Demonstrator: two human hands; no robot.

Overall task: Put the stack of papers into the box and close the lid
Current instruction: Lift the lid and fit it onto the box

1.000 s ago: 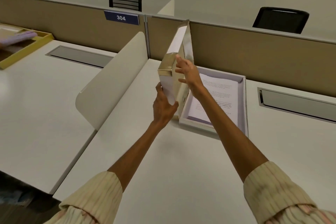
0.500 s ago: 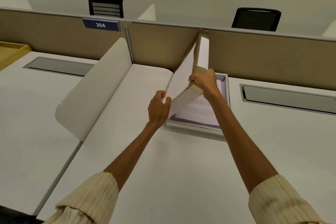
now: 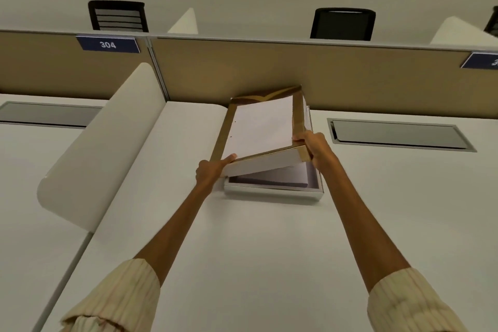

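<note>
beige partition (image 3: 350,75) behind tilted lid (image 3: 258,129)

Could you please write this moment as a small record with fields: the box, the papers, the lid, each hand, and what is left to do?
box: open white box on the white desk, near the beige partition
papers: stack of papers inside the box
lid: gold-edged lid, held tilted above the box, inner side toward the camera, not closed
left hand: left hand grips the lid's near left corner
right hand: right hand grips the lid's near right corner
remaining: lower the lid onto the box
</note>
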